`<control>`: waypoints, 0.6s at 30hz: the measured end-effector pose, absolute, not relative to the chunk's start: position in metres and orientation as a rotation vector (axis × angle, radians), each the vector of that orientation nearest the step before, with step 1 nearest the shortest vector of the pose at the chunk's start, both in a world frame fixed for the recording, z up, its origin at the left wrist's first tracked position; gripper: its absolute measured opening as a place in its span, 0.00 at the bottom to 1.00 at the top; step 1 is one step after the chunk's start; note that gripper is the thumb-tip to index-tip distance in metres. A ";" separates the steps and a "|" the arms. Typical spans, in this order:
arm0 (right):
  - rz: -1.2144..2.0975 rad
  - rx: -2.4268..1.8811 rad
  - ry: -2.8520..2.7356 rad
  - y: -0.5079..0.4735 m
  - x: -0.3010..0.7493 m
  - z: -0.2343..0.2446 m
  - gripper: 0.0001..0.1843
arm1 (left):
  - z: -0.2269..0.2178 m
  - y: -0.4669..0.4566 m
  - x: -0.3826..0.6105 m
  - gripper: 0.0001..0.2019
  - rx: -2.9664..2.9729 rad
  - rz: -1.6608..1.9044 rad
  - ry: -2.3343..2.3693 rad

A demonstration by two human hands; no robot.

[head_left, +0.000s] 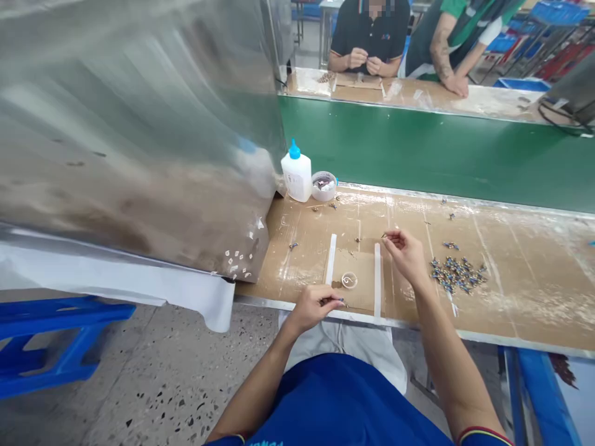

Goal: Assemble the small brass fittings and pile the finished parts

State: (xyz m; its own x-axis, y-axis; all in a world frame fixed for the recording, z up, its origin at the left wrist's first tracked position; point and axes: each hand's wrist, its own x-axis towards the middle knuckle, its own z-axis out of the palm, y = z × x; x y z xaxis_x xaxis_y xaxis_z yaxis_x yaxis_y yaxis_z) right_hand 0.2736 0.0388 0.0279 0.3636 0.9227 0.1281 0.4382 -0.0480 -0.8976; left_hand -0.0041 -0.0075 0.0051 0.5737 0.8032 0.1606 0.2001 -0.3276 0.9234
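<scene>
Left hand [316,308]: thumb and forefinger pinch a small blue-and-metal part [341,301] low over the near edge of the workbench. Right hand [403,255]: raised over the bench, its fingertips [389,236] pinching a tiny dark piece [383,235], too small to identify. Between the hands: a small clear round ring [349,280] lying on a brown cardboard sheet [302,260], set between a white tape strip [331,259] and a second tape strip [377,279]. Just right of the right hand: a loose heap of small blue-and-metal parts [458,274], with a few strays scattered across the cardboard. Far left corner of the bench: a white squeeze bottle with a blue cap [296,176], upright and touching a round plastic tub [324,186] holding small items. Beyond the bench: a green panel [418,155]. Left: a large sheet of dull metal [130,136] with small white scraps stuck near its lower corner. Floor, left: a blue plastic stool [51,337]. Across the panel: a co-worker [369,37] with both hands raised together, and a second co-worker's forearm [441,56] resting on a further bench.
</scene>
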 end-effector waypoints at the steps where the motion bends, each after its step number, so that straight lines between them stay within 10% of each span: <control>1: 0.693 -1.628 -1.176 0.024 0.268 0.028 0.18 | 0.005 -0.007 -0.004 0.15 1.848 0.779 0.807; 18: 1.171 -1.514 -0.885 -0.088 0.190 0.015 0.19 | 0.000 -0.007 0.008 0.13 2.079 0.652 0.691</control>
State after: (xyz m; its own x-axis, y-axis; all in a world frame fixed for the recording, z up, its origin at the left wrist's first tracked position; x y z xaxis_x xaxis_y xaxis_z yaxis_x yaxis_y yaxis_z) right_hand 0.1896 -0.0884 0.0153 0.2674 0.9325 -0.2429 -0.0212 -0.2464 -0.9689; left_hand 0.0078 -0.0065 -0.0002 0.7143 0.6703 0.2013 0.2397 -0.5045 0.8295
